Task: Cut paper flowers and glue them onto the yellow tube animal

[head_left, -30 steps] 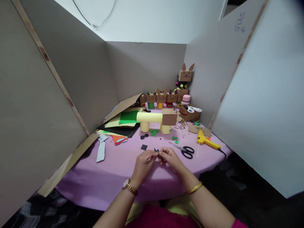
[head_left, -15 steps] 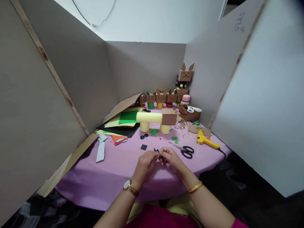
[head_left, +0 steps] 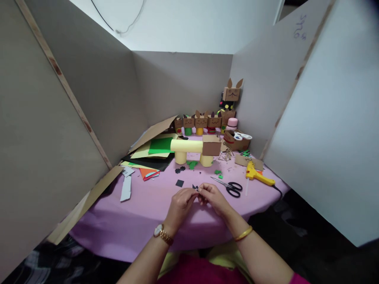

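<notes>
My left hand (head_left: 184,199) and my right hand (head_left: 212,197) meet fingertip to fingertip above the front of the table, both closed in a pinch. Whatever lies between the fingers is too small and too covered to make out. Small pointed black paper bits (head_left: 194,186) show right beyond the fingertips; whether they are held or lie on the cloth I cannot tell. A black paper square (head_left: 179,183) lies just past my left hand. To the right of my right hand rest black-handled scissors (head_left: 229,186), blades partly apart.
Behind my hands stands a pale yellow tube figure (head_left: 187,146) with a cardboard box head (head_left: 211,146). A yellow glue gun (head_left: 258,174) lies at right. Paper sheets (head_left: 160,146) are piled at left. Cardboard-headed figures (head_left: 201,121) line the back, near a small box (head_left: 237,141) holding white-handled scissors.
Hardly anything differs. My hands stay pinched together in the same place, with only a slight shift of the fingers, and the whole view has drifted a little.
</notes>
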Available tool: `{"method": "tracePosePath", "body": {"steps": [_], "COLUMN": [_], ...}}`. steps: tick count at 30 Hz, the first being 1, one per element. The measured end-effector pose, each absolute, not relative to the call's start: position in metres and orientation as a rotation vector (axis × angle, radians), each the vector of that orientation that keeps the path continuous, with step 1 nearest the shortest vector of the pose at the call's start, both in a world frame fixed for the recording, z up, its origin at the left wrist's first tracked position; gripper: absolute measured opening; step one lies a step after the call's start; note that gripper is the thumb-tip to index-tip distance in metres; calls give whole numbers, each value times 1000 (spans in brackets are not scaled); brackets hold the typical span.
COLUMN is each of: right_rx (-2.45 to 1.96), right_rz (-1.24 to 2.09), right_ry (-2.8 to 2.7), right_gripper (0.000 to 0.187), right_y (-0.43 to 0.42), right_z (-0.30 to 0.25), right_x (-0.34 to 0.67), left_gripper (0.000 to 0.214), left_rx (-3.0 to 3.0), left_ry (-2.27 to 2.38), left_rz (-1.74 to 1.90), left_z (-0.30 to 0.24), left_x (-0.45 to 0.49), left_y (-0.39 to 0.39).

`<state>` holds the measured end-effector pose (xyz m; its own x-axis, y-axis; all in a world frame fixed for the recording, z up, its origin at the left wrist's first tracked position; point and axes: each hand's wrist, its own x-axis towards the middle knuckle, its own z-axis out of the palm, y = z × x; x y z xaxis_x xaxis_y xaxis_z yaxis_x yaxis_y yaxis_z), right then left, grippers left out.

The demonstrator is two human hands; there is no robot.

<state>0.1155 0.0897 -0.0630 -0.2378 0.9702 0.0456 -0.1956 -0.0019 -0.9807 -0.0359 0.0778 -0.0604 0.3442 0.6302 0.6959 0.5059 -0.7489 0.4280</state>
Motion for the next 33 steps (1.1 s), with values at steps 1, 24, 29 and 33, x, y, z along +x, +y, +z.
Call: {"method": "tracePosePath", "body": {"steps": [1,24,29,33], "right_rx": [-916,-877,-898,-920], "right_rz": [1450,1267,1190,1043], "right_ry": [-1244,-1416,-1500,-1550], "right_gripper": [26,25,22,14], "right_y": [90,91,87,84], "right_z": [-63,-65,-66,-67], "right_x": [116,120,118,117], "left_gripper": [14,11,10,10], "left_rx": [2458,2048,1959,1914], "left_ry": [1048,1082,1072,1063], "left_rz": [1368,1222,1185,1174], "left_z": [-60,-58,-60,-61], "left_x": [-36,-37,-38,-39], "left_y": [78,83,87,88]}}
